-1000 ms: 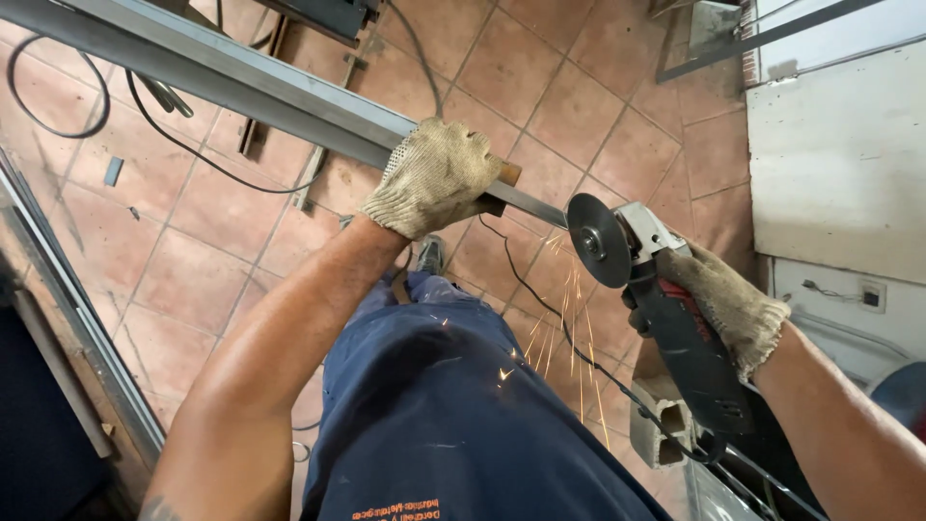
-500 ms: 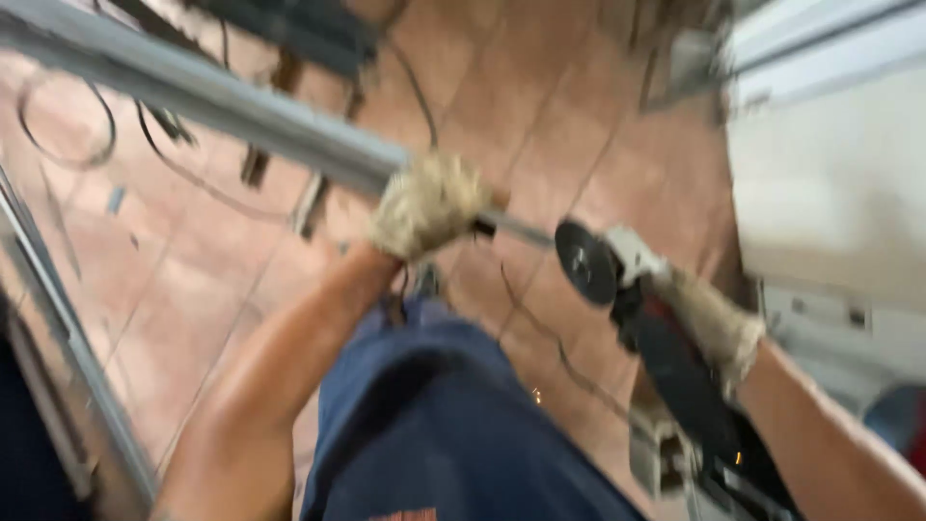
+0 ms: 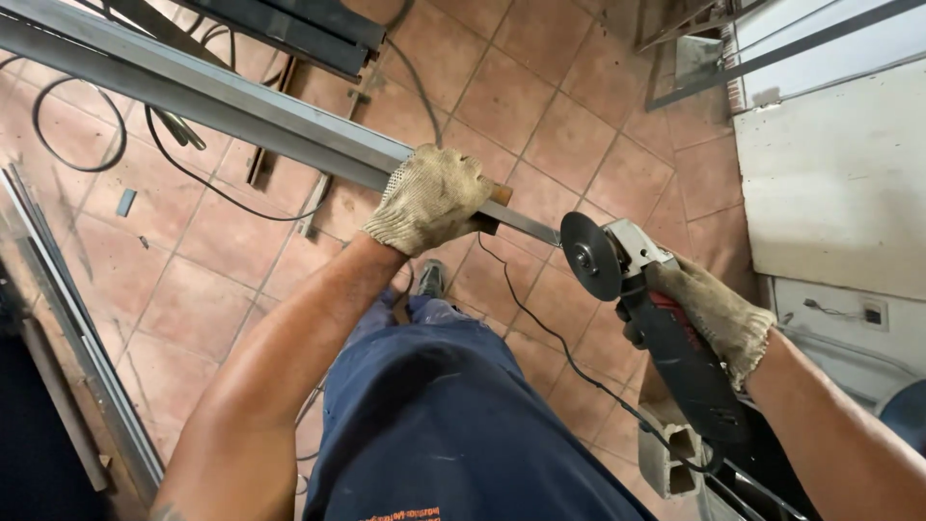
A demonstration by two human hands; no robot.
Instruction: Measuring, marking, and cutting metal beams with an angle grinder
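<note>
A long grey metal profile (image 3: 241, 106) runs from the upper left toward the centre, its thin end reaching the grinder's disc. My left hand (image 3: 431, 198), in a dirty knitted glove, grips the profile near that end. My right hand (image 3: 712, 311), gloved too, holds an angle grinder (image 3: 666, 328) with a red and black body. Its dark cutting disc (image 3: 590, 256) sits right at the tip of the profile. No sparks show. My blue-trousered leg (image 3: 434, 415) is below.
Terracotta floor tiles (image 3: 569, 135) lie beneath. Black cables (image 3: 77, 125) loop at the left and under the grinder. A metal rail (image 3: 77, 338) runs along the left edge. A white panel (image 3: 839, 174) stands at the right, a hollow block (image 3: 675, 453) below it.
Sparks flew under the disc a second ago and have stopped. The grinder's disc has lifted slightly along the profile's end. Both hands keep their grips.
</note>
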